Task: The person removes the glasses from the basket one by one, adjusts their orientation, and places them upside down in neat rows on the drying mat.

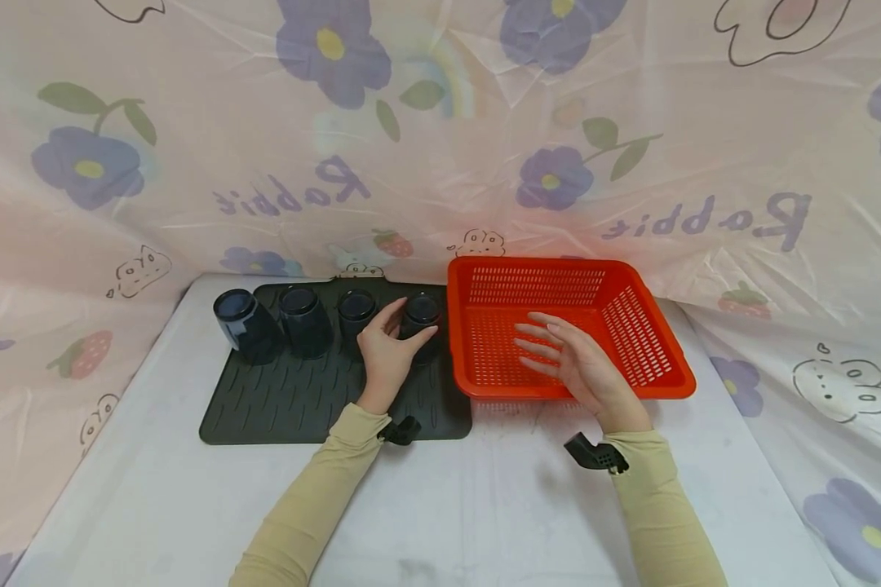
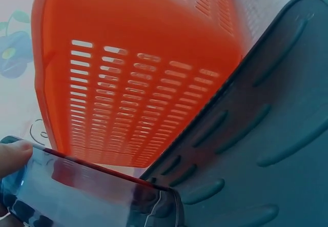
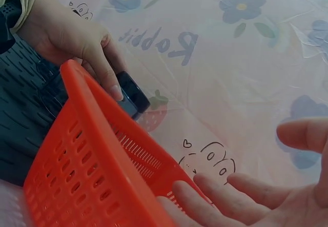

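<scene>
My left hand (image 1: 387, 355) grips a dark tinted drinking glass (image 1: 421, 314) near its top, thumb on one side and fingers on the other. This glass stands at the right end of a black ridged mat (image 1: 279, 412). In the left wrist view the thumb lies against the upper part of the see-through glass (image 2: 87, 191). My right hand (image 1: 583, 371) hovers over the front of an orange-red plastic basket (image 1: 568, 391), its fingers spread and holding nothing. In the right wrist view those fingers (image 3: 246, 188) overlap the basket's rim.
To the left of the held glass, three more dark glasses stand in a row along the back of the mat, the leftmost glass (image 1: 248, 326) at its corner. The basket sits right beside the mat on a white table (image 1: 514, 505). A patterned curtain (image 1: 440, 163) hangs behind.
</scene>
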`<state>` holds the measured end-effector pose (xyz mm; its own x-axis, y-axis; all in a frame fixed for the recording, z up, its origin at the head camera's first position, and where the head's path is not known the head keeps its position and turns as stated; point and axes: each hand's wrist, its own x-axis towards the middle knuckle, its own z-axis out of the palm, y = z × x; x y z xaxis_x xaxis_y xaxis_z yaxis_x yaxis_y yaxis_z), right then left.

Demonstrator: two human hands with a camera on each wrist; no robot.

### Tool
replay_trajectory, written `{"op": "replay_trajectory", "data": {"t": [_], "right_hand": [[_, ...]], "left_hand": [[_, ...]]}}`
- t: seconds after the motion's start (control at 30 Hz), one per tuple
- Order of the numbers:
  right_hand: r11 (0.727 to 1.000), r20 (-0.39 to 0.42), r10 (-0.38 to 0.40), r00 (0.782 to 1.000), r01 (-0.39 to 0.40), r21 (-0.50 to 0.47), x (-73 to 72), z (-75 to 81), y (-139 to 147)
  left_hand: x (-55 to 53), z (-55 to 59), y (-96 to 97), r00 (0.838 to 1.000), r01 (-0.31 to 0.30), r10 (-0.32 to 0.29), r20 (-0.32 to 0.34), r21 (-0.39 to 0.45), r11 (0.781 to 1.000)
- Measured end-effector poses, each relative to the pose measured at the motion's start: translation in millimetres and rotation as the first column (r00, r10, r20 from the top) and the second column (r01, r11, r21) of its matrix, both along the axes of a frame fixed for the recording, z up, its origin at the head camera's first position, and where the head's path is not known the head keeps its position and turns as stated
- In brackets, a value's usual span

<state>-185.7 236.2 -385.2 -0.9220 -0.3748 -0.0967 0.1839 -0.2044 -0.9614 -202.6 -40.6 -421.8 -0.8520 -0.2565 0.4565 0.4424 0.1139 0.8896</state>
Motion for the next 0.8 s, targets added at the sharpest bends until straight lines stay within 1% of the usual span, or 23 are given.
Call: {"op": "replay_trajectory", "data": {"t": [0.17,0.33,0.57,0.67,0.8], "right_hand": [[1.000,0.007,0.000,1.000,0.000,0.004,-0.4,0.1,0],[1.000,0.010,-0.002,1.000,0.002,0.007,-0.1,-0.4,0],[1.000,0.010,-0.010,1.000,0.010,0.025,0.8,-1.1,1],[1.000,0.002,-0.008,1.000,0.008,0.028,0.8,-2.2,1],[0.999,-0.006,0.000,1.000,0.000,0.033,1.2,-3.7,2]], "left_hand": [[-2.2,-0.7,2.9,1.000,-0.013,0.012,-0.014,-0.034,0.999],[-2.1,-1.6,2.5,1.000,-0.010,0.010,0.004,-0.056,0.998],[-23.5,-35.7,-6.8,0.997,0.037,-0.030,0.072,-0.088,0.995],[-21.9,-34.6,-9.4,0.994,0.056,-0.045,0.097,-0.112,0.992],[-16.0,-31.3,-13.2,0.989,0.091,-0.073,0.127,-0.139,0.986]]}}
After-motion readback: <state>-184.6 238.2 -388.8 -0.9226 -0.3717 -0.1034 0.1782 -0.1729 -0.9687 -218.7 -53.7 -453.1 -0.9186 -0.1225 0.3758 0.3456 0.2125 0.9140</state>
